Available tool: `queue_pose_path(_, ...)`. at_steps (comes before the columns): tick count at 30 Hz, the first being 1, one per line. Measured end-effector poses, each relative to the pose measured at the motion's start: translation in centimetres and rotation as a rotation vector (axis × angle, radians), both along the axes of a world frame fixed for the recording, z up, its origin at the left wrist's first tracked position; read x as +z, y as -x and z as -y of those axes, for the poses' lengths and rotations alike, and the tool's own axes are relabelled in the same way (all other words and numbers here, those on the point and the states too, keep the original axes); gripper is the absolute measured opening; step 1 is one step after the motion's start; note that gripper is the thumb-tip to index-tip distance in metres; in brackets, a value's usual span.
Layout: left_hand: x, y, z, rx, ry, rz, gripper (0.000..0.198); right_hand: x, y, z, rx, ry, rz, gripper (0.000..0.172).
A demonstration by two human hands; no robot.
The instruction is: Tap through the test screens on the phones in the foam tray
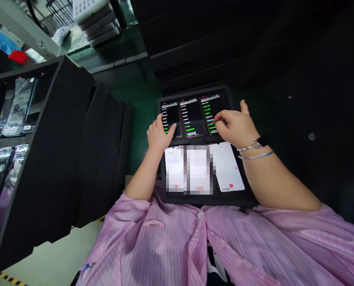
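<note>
A black tray (162,198) holds two rows of smartphones. In the far row lie a left phone (173,115), a middle phone (191,115) and a right phone (207,112), their dark screens listing white and green text. My left hand (160,134) rests with spread fingers over the outer edge of the left phone, thumb on its lower screen. Bent fingers of my right hand (235,126) are at the right phone's screen; one outer finger sticks up, and nothing shows in the hand. The near row has a white-screened phone (227,167) at right and two pixelated bright screens (199,171).
Left of me, a stack of black trays (75,147) stands on edge, the outermost holding phones (18,105). Pale perforated trays (90,16) are piled at the back left. The dark green tabletop (141,85) extends around the tray.
</note>
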State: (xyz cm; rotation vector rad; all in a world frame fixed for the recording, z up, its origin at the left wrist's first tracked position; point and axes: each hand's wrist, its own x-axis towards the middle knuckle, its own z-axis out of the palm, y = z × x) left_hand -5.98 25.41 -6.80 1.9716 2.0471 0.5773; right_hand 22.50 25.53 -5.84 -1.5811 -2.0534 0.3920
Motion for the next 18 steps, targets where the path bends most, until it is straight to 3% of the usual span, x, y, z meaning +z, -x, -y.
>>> queue_pose_path(3,-0.1,0.1,-0.1,0.002,-0.004,0.014,0.073,-0.8,-1.5,-0.5,-0.034,0.072,0.014,0.04)
queue_pose_path(7,0.1,0.0,-0.1,0.012,0.007,0.016,0.07,-1.3,-1.2,-1.1,-0.068,0.043,-0.029,0.071)
queue_pose_path(18,0.0,0.2,-0.3,-0.005,0.007,0.046,0.073,-1.1,-0.8,-1.3,-0.078,0.048,-0.162,0.055)
